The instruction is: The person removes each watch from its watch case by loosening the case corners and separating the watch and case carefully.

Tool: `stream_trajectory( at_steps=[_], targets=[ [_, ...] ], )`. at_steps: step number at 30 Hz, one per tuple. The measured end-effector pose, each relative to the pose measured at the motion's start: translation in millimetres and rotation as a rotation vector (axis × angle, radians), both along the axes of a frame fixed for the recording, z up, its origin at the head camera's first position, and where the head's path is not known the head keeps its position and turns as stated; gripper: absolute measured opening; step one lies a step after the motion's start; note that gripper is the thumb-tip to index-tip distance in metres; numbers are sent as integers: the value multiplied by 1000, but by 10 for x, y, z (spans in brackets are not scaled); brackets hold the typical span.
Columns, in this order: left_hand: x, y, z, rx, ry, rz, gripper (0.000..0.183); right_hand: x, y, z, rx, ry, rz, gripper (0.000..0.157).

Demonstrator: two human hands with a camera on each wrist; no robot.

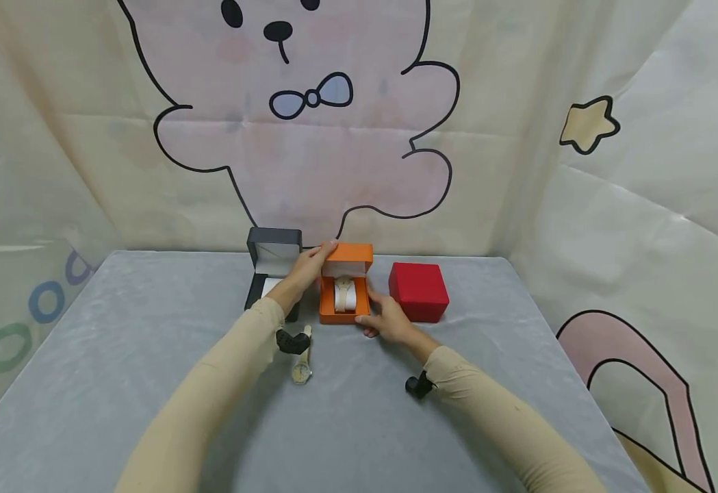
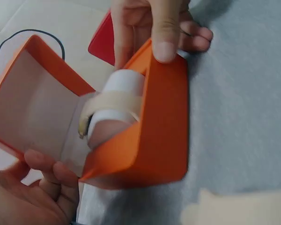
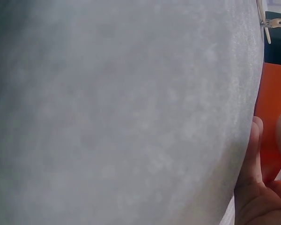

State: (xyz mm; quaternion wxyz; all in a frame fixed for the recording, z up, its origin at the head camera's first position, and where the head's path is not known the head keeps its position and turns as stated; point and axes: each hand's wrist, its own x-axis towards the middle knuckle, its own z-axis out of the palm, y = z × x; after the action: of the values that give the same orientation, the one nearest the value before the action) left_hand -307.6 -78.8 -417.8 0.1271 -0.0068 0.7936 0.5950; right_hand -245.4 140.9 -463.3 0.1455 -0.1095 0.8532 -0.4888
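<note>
An orange watch box [image 1: 337,318] stands at the table's back with its lid [image 1: 348,253] raised. Inside it, a watch with a cream strap [image 2: 113,101] is wrapped round a white cushion [image 2: 124,80]. My left hand [image 1: 300,275] holds the lid by its left edge, with its fingers bent against the lid in the left wrist view. At the base's right side, my right hand [image 1: 391,318] grips the box, its thumb [image 2: 166,42] on the front wall. Only part of that hand and the orange wall show at the right edge of the right wrist view.
A dark grey watch box [image 1: 274,237] stands raised-lidded at the left, partly behind my left arm. A closed red box [image 1: 419,293] sits to the right. Another watch [image 1: 301,371] lies on the grey tablecloth [image 1: 359,424] nearer to me. A printed curtain [image 1: 506,89] hangs behind.
</note>
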Motion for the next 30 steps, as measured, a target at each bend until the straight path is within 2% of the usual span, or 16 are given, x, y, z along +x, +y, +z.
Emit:
stream_trajectory(
  at_steps=[3,8,12,15,22,30],
  targets=[
    [-19,30,37,12,-23,7,81,8,-6,5,21,9,-24,86],
    [-34,37,40,82,-125,60,89,35,-19,8,63,-6,-23,87],
    [-13,14,17,90,-169,32,92,53,-15,-1,78,-12,-23,87],
    [11,10,18,78,-164,5,92,57,1,-8,68,-6,-19,85],
    [79,-12,43,53,-150,6,84,45,38,-13,38,-6,34,84],
    [141,-138,73,8,-98,-68,75,12,44,-10,31,6,50,84]
  ],
)
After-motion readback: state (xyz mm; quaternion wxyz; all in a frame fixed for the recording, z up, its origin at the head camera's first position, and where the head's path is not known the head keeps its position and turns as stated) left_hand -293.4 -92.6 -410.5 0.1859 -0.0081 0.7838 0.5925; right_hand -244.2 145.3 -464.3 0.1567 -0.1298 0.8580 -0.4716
